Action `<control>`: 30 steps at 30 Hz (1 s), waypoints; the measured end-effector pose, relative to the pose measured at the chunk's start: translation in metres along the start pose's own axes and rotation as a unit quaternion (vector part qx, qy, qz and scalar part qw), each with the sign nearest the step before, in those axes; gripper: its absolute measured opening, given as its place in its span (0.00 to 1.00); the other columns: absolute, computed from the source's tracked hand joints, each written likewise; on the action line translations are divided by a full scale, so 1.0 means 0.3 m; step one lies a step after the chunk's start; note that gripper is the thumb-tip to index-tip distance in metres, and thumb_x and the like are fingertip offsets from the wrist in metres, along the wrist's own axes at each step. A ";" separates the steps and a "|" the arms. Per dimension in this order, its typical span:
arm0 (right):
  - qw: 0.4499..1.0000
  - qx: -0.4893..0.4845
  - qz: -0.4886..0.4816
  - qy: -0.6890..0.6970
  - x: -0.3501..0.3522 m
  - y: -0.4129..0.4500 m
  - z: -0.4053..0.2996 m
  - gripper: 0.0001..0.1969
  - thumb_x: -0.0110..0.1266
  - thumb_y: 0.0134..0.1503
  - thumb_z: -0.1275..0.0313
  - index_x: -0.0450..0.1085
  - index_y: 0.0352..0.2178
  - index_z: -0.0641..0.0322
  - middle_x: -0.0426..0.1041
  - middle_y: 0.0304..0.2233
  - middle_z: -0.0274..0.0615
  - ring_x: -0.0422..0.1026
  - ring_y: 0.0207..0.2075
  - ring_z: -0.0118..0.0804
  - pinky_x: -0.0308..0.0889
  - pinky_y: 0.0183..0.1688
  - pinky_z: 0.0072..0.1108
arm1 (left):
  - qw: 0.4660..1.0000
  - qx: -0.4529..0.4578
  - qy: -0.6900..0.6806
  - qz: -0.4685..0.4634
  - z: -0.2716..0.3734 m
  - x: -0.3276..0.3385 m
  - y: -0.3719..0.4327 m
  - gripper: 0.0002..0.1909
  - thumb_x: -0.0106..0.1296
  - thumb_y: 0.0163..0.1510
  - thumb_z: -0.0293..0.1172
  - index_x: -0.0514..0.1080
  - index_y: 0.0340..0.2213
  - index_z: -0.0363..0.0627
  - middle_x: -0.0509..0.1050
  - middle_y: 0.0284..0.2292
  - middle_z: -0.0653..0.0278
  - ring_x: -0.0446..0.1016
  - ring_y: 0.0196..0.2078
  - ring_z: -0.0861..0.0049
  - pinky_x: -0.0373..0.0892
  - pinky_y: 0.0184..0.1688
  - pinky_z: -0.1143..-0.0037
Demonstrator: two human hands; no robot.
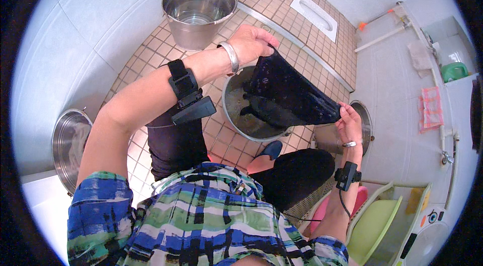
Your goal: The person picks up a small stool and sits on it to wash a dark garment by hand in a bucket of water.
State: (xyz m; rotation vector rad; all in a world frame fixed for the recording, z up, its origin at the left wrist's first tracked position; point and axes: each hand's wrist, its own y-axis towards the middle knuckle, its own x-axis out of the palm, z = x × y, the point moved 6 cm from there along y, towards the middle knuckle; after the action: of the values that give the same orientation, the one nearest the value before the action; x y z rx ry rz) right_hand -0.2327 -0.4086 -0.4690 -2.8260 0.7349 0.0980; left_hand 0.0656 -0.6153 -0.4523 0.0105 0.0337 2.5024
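Note:
A wet, dark piece of cloth [294, 90] is stretched between my two hands. My left hand [253, 41] pinches its upper corner between thumb and fingers. At the opposite corner, the fingers of my right hand [348, 119] grip the edge. The lower part of the cloth hangs over a round basin [236, 117] of murky water on the tiled floor; a dark strip of it dips towards the water. Whether that strip touches the water I cannot tell. The cloth hides much of the basin's far right side.
A metal bucket [200, 32] with clear water stands beyond my left hand. Another metal bucket [328, 137] is behind my right hand, and a third [71, 145] sits at far left. A raised tiled step [279, 26] holds a squat toilet [315, 17]. Plastic basins [371, 228] fill a rack at lower right.

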 end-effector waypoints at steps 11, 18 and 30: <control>0.941 -0.092 0.008 -0.325 -0.047 0.033 -0.047 0.12 0.49 0.45 0.80 0.65 0.35 0.66 0.69 0.21 0.35 0.67 0.18 0.26 0.61 0.20 0.14 | 0.944 0.102 0.295 0.104 0.089 -0.055 0.011 0.11 0.55 0.34 0.23 0.73 0.26 0.43 0.73 0.25 0.56 0.73 0.30 0.73 0.69 0.34 0.77; 0.959 0.033 0.076 -0.271 0.070 0.131 0.092 0.06 0.42 0.48 0.84 0.58 0.30 0.70 0.68 0.23 0.47 0.73 0.28 0.41 0.72 0.26 0.28 | 0.914 0.136 0.369 0.097 0.079 -0.050 0.016 0.05 0.56 0.34 0.23 0.72 0.20 0.41 0.72 0.22 0.58 0.71 0.23 0.72 0.67 0.27 0.76; 0.911 -0.072 0.215 0.345 0.271 0.030 0.305 0.13 0.40 0.49 0.83 0.58 0.39 0.70 0.66 0.36 0.53 0.69 0.35 0.44 0.69 0.35 0.31 | 0.894 0.150 0.266 -0.327 0.056 0.273 -0.297 0.07 0.53 0.33 0.26 0.72 0.22 0.40 0.72 0.22 0.54 0.71 0.27 0.65 0.66 0.31 0.73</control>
State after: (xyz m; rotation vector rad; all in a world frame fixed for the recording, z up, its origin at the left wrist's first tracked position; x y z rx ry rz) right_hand -0.1670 -0.4340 -0.5696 -2.7543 1.5396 -0.8494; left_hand 0.0533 -0.4947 -0.4380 -0.4803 0.5563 1.7377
